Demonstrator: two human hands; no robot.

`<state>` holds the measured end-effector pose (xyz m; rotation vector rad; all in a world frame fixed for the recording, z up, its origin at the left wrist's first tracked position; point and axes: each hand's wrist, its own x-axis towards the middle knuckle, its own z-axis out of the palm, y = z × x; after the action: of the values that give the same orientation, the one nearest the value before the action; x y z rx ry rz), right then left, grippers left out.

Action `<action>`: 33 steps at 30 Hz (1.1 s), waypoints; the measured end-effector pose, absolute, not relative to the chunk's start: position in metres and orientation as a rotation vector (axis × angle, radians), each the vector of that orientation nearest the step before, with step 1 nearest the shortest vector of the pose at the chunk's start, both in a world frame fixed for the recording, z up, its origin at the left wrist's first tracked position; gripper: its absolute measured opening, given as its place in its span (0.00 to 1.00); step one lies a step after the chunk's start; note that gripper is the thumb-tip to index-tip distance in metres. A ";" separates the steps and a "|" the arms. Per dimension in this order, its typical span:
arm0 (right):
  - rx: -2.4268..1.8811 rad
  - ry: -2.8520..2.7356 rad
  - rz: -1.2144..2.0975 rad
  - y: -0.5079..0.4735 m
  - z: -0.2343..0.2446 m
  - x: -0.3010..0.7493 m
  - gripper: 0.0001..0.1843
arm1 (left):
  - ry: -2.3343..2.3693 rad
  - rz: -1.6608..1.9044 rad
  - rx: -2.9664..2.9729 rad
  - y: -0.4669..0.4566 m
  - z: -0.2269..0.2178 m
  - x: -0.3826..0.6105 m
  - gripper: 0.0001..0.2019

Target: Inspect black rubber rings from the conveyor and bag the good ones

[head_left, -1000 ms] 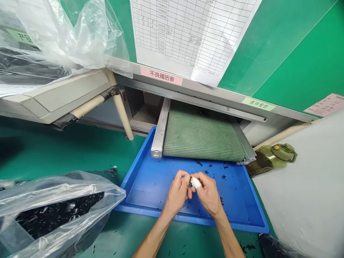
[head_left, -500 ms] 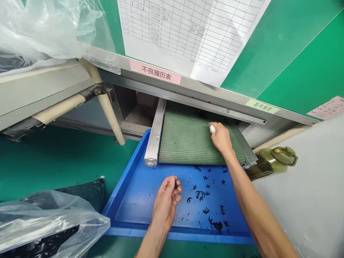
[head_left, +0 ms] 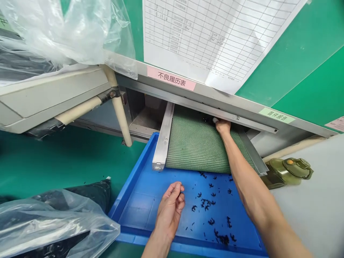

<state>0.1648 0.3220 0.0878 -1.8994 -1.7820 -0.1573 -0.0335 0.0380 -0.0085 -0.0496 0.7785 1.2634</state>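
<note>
My right hand (head_left: 223, 126) reaches over the green conveyor belt (head_left: 199, 147), close under the metal rail. A white covering shows on one fingertip, and the other fingers are mostly hidden. Beside that fingertip lies a dark piece (head_left: 207, 119) in shadow; whether I touch it cannot be made out. My left hand (head_left: 170, 208) is held palm up over the blue tray (head_left: 139, 200), fingers curled together and closed. What it holds, if anything, is hidden. Small black branched parts (head_left: 206, 204) lie scattered in the tray, with a denser clump near its front edge.
Metal side rails (head_left: 162, 143) flank the belt. A green bottle (head_left: 287, 170) stands at the right. Clear plastic bags with black contents (head_left: 61, 222) sit at the lower left. A beige pipe leg (head_left: 120, 122) stands left of the tray. A form sheet (head_left: 199, 46) hangs above.
My right hand has moved farther up the belt, to the dark piece beneath the rail. The black part visible in my left fingers earlier no longer shows. The view has shifted slightly.
</note>
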 end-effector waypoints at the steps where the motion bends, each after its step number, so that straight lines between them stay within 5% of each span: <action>1: -1.876 -1.756 -0.148 0.307 0.087 0.166 0.20 | 0.778 1.269 -0.048 0.038 -0.008 -0.034 0.14; 10: -1.641 -1.646 0.196 0.161 0.072 0.166 0.16 | 0.760 1.194 0.202 0.032 0.000 -0.029 0.16; 16: -1.337 -1.646 0.891 0.076 0.055 0.116 0.09 | 0.735 1.087 0.466 0.026 0.009 -0.023 0.17; 25: -1.389 -2.262 0.735 0.049 0.055 0.115 0.06 | 0.873 1.006 0.582 0.025 0.006 -0.021 0.21; 33: -1.299 -2.237 0.783 0.040 0.041 0.110 0.07 | 0.915 0.978 0.691 0.022 0.006 -0.021 0.28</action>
<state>0.1098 0.0401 0.0412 -1.2989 -2.2369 0.7830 -0.0207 0.0219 0.0062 0.6910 0.9152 0.9779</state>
